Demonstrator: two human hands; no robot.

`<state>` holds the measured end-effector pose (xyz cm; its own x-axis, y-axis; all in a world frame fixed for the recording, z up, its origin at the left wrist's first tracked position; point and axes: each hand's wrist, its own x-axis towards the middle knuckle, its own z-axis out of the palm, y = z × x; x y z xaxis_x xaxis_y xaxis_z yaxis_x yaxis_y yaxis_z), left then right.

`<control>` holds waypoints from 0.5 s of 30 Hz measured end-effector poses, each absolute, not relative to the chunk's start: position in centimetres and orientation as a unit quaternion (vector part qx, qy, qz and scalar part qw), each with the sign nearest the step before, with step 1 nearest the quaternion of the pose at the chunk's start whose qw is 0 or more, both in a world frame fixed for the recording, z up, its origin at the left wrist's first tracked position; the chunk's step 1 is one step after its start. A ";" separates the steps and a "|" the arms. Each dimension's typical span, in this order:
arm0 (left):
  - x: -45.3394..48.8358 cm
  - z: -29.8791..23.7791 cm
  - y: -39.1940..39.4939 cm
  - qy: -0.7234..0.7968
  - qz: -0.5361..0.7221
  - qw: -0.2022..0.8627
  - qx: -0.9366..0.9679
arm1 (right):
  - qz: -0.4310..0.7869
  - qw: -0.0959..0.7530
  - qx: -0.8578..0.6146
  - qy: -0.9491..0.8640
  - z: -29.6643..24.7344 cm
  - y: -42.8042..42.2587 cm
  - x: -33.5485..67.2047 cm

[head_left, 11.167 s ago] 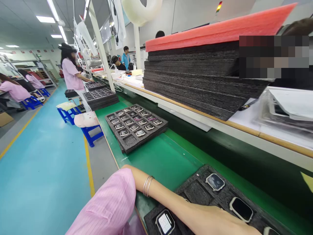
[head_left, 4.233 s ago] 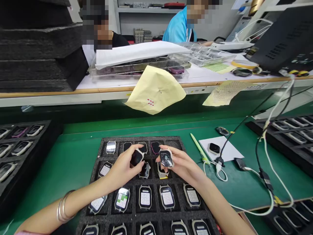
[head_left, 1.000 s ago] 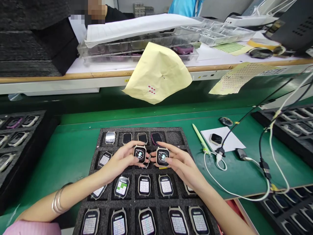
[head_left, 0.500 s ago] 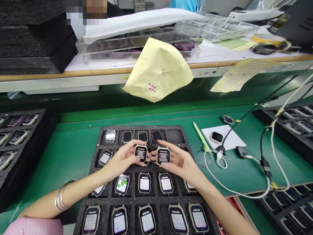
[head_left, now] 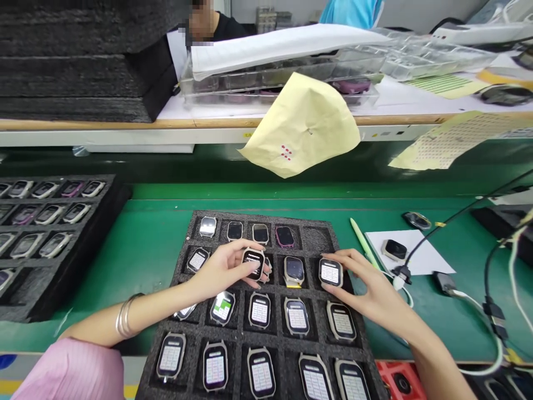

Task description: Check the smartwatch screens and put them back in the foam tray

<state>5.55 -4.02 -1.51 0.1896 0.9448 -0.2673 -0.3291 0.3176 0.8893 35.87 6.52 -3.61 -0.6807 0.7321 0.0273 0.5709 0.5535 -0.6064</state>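
My left hand (head_left: pixel 235 264) holds a smartwatch case (head_left: pixel 253 263) with a dark screen and lines of white text. It hovers over the second row of a black foam tray (head_left: pixel 266 219). My right hand (head_left: pixel 366 280) has thumb and fingertips at the edges of another smartwatch (head_left: pixel 331 273), whose screen shows a light grid. That one is at the right-hand pocket of the same row. Between the hands, a dark-screened smartwatch (head_left: pixel 294 269) with a yellow tab sits in its pocket. Several strapless watches with lit grids fill the nearer rows; one screen (head_left: pixel 222 307) is partly green.
Another tray of watches (head_left: pixel 50 214) stands on the left. To the right lie a green pen (head_left: pixel 363 241), a watch (head_left: pixel 395 250) on white paper (head_left: pixel 420 261), and cables (head_left: pixel 491 311). A shelf (head_left: pixel 216 133) with a yellow sheet (head_left: pixel 306 128) crosses behind; a person is beyond.
My hands were side by side, each holding a watch with a text list. The right hand has moved right to the tray's edge pocket. The view has shifted left.
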 end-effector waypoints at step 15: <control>3.3 -3.3 -5.5 0.509 0.413 0.540 0.528 | 0.144 0.069 -0.274 -0.949 -1.9 4.2 29.5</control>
